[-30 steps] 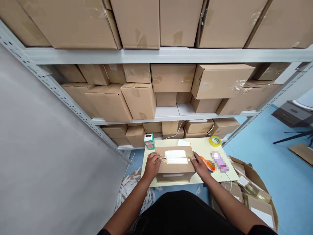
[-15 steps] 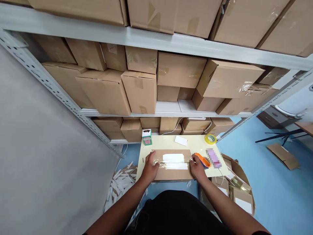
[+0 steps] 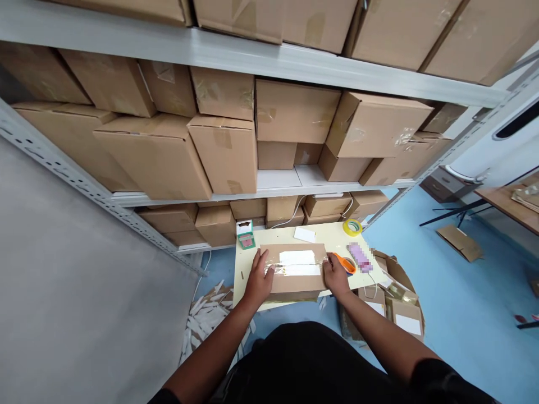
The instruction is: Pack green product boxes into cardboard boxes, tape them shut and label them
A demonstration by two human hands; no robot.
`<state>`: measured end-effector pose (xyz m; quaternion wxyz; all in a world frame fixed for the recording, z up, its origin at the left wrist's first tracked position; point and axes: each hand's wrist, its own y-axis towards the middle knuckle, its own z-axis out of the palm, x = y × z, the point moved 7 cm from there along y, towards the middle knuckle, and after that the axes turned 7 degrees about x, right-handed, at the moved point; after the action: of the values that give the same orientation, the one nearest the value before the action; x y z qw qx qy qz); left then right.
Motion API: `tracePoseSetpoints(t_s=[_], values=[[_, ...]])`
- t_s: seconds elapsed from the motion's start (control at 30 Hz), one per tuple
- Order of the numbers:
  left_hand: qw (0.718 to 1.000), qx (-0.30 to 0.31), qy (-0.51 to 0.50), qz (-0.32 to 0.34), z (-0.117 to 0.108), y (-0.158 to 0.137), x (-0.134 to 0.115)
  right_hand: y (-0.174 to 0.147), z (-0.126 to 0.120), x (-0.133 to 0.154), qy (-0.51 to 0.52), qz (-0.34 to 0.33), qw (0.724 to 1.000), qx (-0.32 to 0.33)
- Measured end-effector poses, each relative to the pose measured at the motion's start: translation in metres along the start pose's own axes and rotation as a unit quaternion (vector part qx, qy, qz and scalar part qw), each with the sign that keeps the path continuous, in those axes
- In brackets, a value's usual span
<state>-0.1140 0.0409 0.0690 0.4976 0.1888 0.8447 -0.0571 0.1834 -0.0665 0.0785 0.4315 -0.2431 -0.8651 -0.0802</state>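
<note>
A brown cardboard box (image 3: 295, 285) with white labels (image 3: 297, 257) and shiny clear tape across its top is between my two hands at the front of the small cream table (image 3: 244, 292). My left hand (image 3: 258, 276) grips its left end, thumb on the top face. At the right end, my right hand (image 3: 336, 275) is closed round the edge. Just beyond that hand lies an orange tape dispenser (image 3: 347, 264), partly hidden. The box's front side shows, and its underside is hidden.
On the table stand a green-and-white small box (image 3: 246, 234), a white card (image 3: 304, 234), a yellow tape roll (image 3: 352, 227) and a pixelated purple item (image 3: 360, 258). Shelves of cartons (image 3: 223, 154) rise behind. A large carton of parcels (image 3: 416, 286) and a paper-scrap heap (image 3: 206, 320) flank the table.
The box, held in both hands, is tilted slightly so more of its front side shows. My view has turned a little to the right.
</note>
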Motion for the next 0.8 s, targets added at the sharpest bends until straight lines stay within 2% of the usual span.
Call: tracePoseSetpoints(t_s=[0.1, 0.23, 0.37, 0.47, 0.57, 0.67, 0.73, 0.8], values=[[1.0, 0.008, 0.012, 0.006, 0.004, 0.002, -0.005, -0.003, -0.003, -0.006, 0.006, 0.001, 1.0, -0.007], [0.999, 0.041, 0.016, 0.03, 0.026, -0.001, -0.001, -0.013, -0.005, -0.028, -0.003, 0.004, 1.0, -0.03], [0.998, 0.053, 0.008, -0.012, 0.051, -0.017, 0.024, -0.02, 0.009, -0.061, -0.019, 0.035, 0.999, 0.022], [0.998, 0.052, 0.014, -0.031, 0.061, -0.022, 0.032, -0.014, 0.016, -0.078, -0.016, 0.05, 0.998, 0.046], [0.997, 0.049, 0.045, -0.033, 0.063, -0.014, 0.027, 0.0, 0.02, -0.079, -0.009, 0.043, 0.998, 0.035], [0.992, 0.026, 0.122, -0.012, 0.059, -0.001, 0.013, 0.018, 0.026, -0.073, 0.015, 0.035, 0.999, 0.036], [0.985, 0.05, 0.164, 0.027, 0.063, 0.008, 0.002, 0.029, 0.027, -0.072, 0.051, 0.032, 0.997, 0.053], [0.976, 0.098, 0.18, 0.066, 0.073, 0.016, -0.007, 0.038, 0.017, -0.081, 0.069, 0.025, 0.995, 0.061]])
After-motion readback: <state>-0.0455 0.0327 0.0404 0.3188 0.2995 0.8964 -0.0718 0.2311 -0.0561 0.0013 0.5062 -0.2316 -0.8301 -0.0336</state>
